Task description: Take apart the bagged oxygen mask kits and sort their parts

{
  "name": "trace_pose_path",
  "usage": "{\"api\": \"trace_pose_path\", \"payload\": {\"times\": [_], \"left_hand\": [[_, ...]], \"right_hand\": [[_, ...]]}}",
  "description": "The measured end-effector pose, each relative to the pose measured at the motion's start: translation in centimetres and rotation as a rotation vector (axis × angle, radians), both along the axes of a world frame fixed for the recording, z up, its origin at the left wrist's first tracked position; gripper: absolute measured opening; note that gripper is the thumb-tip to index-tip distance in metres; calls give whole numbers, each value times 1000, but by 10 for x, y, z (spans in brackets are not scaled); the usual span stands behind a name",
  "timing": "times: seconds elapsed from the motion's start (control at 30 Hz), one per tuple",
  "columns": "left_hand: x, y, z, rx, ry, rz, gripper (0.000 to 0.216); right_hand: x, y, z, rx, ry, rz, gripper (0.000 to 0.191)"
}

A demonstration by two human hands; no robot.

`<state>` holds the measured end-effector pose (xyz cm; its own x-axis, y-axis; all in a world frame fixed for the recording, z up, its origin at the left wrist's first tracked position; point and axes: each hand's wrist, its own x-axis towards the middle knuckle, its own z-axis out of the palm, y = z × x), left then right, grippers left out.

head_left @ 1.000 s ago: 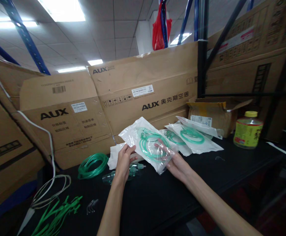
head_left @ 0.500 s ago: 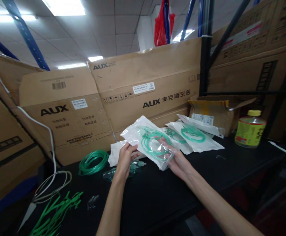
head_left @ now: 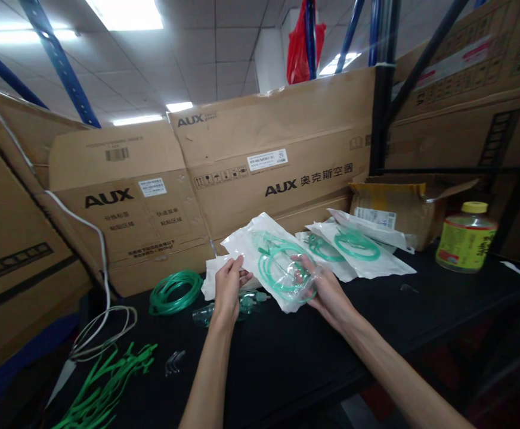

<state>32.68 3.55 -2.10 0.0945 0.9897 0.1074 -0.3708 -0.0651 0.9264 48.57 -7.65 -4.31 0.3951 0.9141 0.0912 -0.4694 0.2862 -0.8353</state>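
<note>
Both hands hold up one white-backed pouch [head_left: 251, 235] with a clear front and coiled green tubing [head_left: 282, 265] in it. My left hand [head_left: 229, 283] pinches the pouch's left edge between thumb and fingers. At the lower right, my right hand [head_left: 322, 289] is closed around the pouch end, its fingers showing at the tubing; whether they are inside or outside the film I cannot tell. Below my left hand, a clear mask with a green connector [head_left: 248, 301] lies on the black table, partly hidden. Another white pouch [head_left: 210, 280] lies behind that hand.
More pouches with green tubing [head_left: 358, 245] lie to the right, before an open cardboard box [head_left: 389, 196]. A yellow-capped jar [head_left: 467, 238] stands beyond. Leftward are a green tube coil [head_left: 176, 292], green straps [head_left: 108, 381], small metal strips [head_left: 174, 362] and a white cable [head_left: 103, 250]. Large cartons [head_left: 242, 173] wall the back.
The view has shifted slightly, so the scene sits further right. My right fingers show more plainly at the tubing, and the pouch has tilted a little. Both hands keep hold of it.
</note>
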Motion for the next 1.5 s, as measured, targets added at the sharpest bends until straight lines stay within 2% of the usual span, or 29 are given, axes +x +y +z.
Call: {"api": "trace_pose_path", "payload": {"times": [0.17, 0.3, 0.57, 0.7, 0.83, 0.97, 1.07, 1.17, 1.27, 1.4, 1.5], "left_hand": [[-7, 8, 0, -7, -77, 147, 20], [-15, 15, -1, -18, -120, 255, 9], [-17, 18, 1, -23, -39, 287, 7], [-20, 22, -1, -34, 173, 226, 16], [-37, 21, 1, -2, 551, 202, 40], [-49, 12, 11, 144, 917, 308, 51], [-46, 11, 17, 293, 1099, 343, 49], [-36, 25, 18, 440, 1265, 232, 29], [-28, 50, 13, 526, 1442, 38, 23], [-20, 81, 6, 502, 1659, -207, 30], [-9, 95, 4, 460, 1781, -324, 30]], "right_hand": [[5, -3, 0, 35, -72, 7, 46], [21, -14, 10, 57, -106, -21, 42], [73, -67, 58, 197, -122, -367, 32], [85, -89, 65, 217, -95, -454, 26], [89, -95, 61, 207, -102, -459, 24], [89, -94, 62, 191, -120, -443, 27], [88, -93, 63, 163, -174, -409, 31], [84, -93, 57, 92, -193, -344, 37], [80, -94, 38, -6, -164, -250, 42], [75, -94, -3, -123, -46, -106, 45], [74, -90, -27, -190, -10, -6, 45]]}}
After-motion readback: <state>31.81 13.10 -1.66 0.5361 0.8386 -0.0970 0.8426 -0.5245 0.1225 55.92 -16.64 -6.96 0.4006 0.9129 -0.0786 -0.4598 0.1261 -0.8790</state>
